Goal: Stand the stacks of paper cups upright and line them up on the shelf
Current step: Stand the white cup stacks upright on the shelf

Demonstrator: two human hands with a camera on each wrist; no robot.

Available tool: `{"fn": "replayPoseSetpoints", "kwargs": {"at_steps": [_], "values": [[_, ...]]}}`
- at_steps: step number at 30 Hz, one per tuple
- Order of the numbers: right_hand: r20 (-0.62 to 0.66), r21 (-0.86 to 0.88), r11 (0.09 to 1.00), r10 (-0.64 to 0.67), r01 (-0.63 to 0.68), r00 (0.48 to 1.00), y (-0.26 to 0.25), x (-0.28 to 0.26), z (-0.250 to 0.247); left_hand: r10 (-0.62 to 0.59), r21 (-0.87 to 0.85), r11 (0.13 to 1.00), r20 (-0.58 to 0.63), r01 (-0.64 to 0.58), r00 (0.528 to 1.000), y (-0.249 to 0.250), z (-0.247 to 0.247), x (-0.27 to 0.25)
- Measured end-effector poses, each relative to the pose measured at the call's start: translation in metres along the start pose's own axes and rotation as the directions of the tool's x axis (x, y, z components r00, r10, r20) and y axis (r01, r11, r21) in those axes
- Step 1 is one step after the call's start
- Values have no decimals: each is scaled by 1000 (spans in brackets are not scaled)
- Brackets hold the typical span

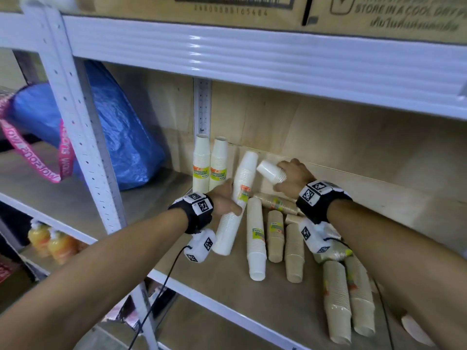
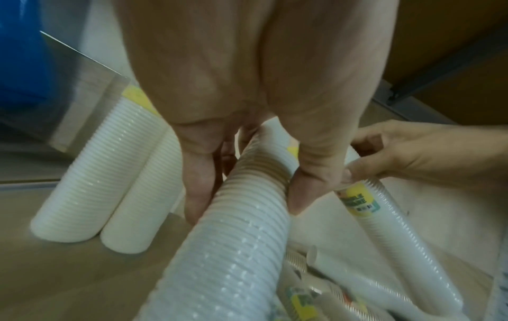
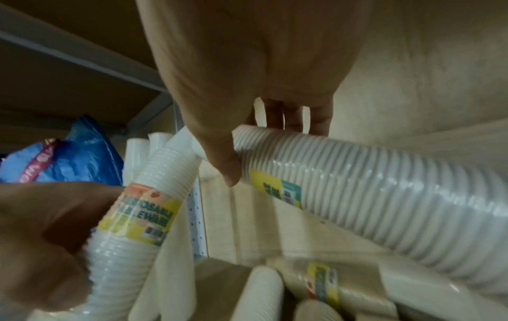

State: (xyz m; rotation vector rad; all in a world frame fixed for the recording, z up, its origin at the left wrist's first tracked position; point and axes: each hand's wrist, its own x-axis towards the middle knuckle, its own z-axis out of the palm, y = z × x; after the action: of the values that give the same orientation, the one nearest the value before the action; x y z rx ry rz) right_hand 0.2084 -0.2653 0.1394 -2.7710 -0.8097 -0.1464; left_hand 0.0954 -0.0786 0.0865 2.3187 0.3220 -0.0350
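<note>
Your left hand (image 1: 223, 202) wraps tilted white stack (image 1: 236, 203) mid-length. Your right hand (image 1: 294, 176) grips second white stack (image 1: 271, 171) near its narrow end, held aloft by back wall. Two upright stacks (image 1: 209, 164) stand in back-left corner of shelf (image 1: 227, 286); brown stacks (image 1: 294, 252) lie flat. Advice: swing wide end down, seat it touching right-hand upright stack, check it stands before letting go. Sleeve looks slippery; squeeze gently.

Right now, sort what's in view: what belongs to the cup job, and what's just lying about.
Job:
left hand gripping a white stack
right hand gripping another white stack
two upright stacks
lying stacks
shelf

Lying about:
blue bag
cartons
orange bottles
</note>
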Motion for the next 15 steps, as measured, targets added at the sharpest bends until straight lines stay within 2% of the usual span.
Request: {"fn": "replayPoseSetpoints", "kwargs": {"at_steps": [4,8,15], "values": [[-110,100,993,-46,57,993,-33,2,-28,44,-27,998,-125,-48,991,2,-28,-11],[-227,233,968,-41,95,973,-69,2,-41,37,-74,996,-213,-54,976,-2,-51,-19],[-241,423,895,-41,143,970,-124,-7,-29,2,-173,983,-315,-59,949,-29,-74,-27]]}}
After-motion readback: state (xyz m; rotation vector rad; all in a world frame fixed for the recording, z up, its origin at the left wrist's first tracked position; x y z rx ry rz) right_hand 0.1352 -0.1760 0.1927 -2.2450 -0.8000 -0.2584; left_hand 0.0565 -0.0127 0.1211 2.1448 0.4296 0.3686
